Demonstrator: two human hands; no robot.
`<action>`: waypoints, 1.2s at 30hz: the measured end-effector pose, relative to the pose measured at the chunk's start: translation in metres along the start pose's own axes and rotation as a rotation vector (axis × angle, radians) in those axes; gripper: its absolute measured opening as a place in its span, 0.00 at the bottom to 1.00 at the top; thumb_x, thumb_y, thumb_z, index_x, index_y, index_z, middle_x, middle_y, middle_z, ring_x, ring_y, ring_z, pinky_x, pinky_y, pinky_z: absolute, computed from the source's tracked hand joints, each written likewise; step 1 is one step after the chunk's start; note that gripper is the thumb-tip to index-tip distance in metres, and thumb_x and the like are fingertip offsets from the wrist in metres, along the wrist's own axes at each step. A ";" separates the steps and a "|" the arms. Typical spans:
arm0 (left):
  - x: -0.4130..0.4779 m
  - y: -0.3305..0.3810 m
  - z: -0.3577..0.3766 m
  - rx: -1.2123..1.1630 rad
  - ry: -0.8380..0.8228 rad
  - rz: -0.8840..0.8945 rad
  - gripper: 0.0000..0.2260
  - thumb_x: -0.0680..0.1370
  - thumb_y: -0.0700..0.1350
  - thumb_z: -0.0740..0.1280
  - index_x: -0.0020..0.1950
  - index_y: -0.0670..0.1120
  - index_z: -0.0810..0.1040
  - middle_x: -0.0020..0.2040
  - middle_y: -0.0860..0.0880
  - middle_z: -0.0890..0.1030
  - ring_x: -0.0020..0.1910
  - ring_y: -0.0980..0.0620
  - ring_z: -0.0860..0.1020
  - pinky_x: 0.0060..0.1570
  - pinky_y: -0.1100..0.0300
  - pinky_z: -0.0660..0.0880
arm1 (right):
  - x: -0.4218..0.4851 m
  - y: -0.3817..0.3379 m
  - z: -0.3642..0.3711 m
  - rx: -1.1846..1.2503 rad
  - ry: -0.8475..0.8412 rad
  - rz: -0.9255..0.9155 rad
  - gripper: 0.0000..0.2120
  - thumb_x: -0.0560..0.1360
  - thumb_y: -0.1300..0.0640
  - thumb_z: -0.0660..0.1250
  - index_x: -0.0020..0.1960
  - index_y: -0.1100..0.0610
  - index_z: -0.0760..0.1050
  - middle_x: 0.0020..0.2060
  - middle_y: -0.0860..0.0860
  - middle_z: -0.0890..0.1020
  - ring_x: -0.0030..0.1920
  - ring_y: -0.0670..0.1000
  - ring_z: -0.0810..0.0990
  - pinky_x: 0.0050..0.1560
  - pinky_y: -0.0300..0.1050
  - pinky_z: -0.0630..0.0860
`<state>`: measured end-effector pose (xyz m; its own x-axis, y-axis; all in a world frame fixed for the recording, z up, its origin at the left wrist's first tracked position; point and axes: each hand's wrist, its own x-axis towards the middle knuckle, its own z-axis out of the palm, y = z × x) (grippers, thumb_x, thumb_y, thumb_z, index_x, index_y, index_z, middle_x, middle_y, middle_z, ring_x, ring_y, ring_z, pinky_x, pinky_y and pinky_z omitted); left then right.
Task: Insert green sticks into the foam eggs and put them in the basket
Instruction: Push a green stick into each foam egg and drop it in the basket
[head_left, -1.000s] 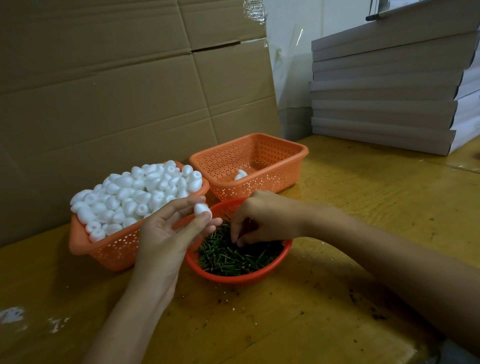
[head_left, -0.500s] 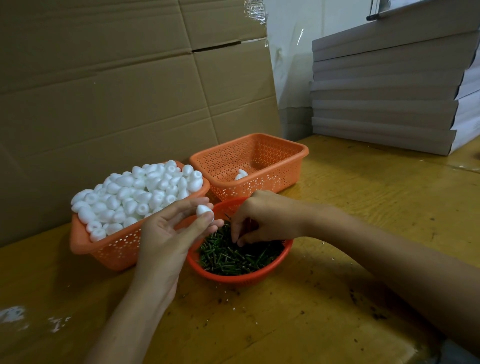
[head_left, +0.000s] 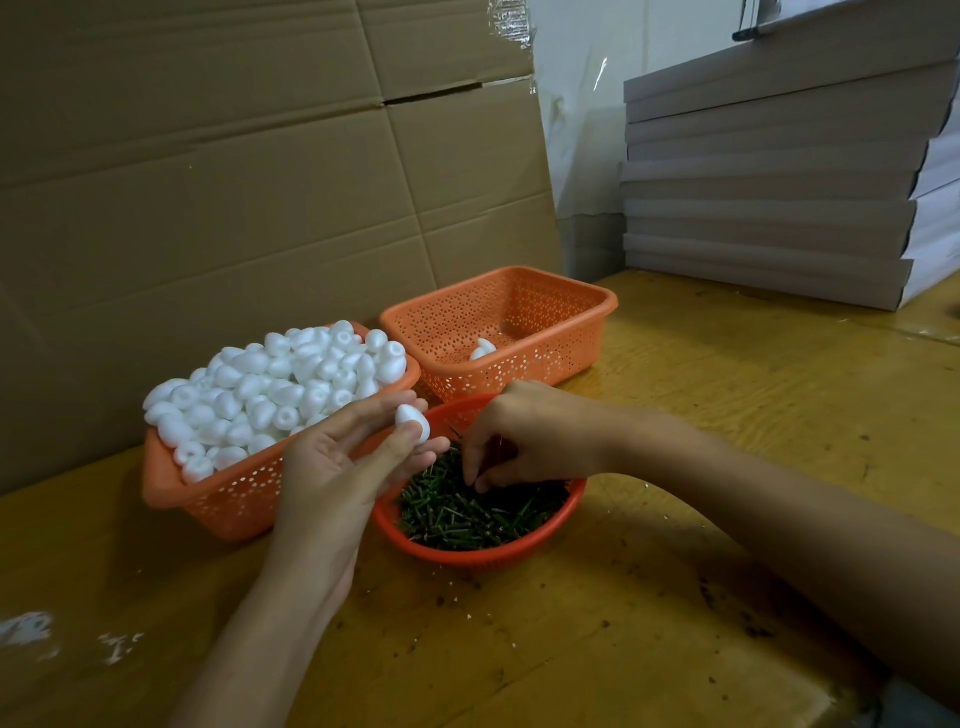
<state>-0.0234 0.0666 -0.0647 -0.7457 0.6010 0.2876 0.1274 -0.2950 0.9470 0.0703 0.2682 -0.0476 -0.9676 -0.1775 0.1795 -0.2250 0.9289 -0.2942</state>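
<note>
We are pinching a small white foam egg (head_left: 413, 420) between the thumb and fingertips of our left hand (head_left: 332, 467), with the other fingers lying loosely straight. We are holding it just over the rim of the round red plastic bowl (head_left: 483, 557). Our right hand (head_left: 519, 436) is curling its fingers down into the short green sticks (head_left: 467, 514) heaped in that bowl. Its fingertips are lying in shadow among them, so we cannot tell whether they are gripping one. Our left palm is covering part of the near orange perforated plastic basket (head_left: 228, 499), which is brimming with a pile of white foam eggs (head_left: 270, 389). Behind the bowl, the far orange perforated plastic basket (head_left: 519, 358) is holding a lone white egg (head_left: 482, 349), half hidden by the wall and too small for us to make out any stick. Everything is sitting on the yellow wooden worktop (head_left: 727, 415) in front of brown cardboard sheets (head_left: 208, 182). The frame's right edge is cutting off a stack of flat grey boxes (head_left: 779, 171).
</note>
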 end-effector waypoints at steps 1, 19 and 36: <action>0.000 0.000 0.000 0.009 0.004 0.003 0.10 0.73 0.39 0.77 0.53 0.44 0.89 0.59 0.45 0.88 0.50 0.38 0.89 0.46 0.61 0.85 | 0.000 0.000 0.000 -0.004 0.000 0.001 0.08 0.77 0.57 0.75 0.55 0.49 0.86 0.51 0.42 0.87 0.53 0.40 0.82 0.55 0.35 0.75; 0.001 0.001 -0.001 0.025 -0.036 -0.013 0.17 0.72 0.40 0.76 0.61 0.42 0.86 0.56 0.42 0.88 0.50 0.39 0.89 0.44 0.63 0.84 | 0.001 0.001 0.001 -0.019 0.022 -0.012 0.07 0.77 0.56 0.76 0.55 0.49 0.86 0.51 0.42 0.87 0.53 0.42 0.83 0.57 0.42 0.76; 0.000 -0.001 -0.001 0.041 -0.034 0.011 0.13 0.72 0.39 0.77 0.55 0.48 0.90 0.59 0.48 0.88 0.48 0.39 0.89 0.44 0.63 0.84 | 0.000 0.000 0.001 -0.010 0.018 -0.004 0.08 0.76 0.56 0.76 0.55 0.49 0.87 0.50 0.42 0.87 0.52 0.41 0.83 0.55 0.38 0.76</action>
<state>-0.0241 0.0656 -0.0657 -0.7217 0.6227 0.3022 0.1627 -0.2718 0.9485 0.0705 0.2677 -0.0482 -0.9645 -0.1758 0.1972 -0.2279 0.9313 -0.2843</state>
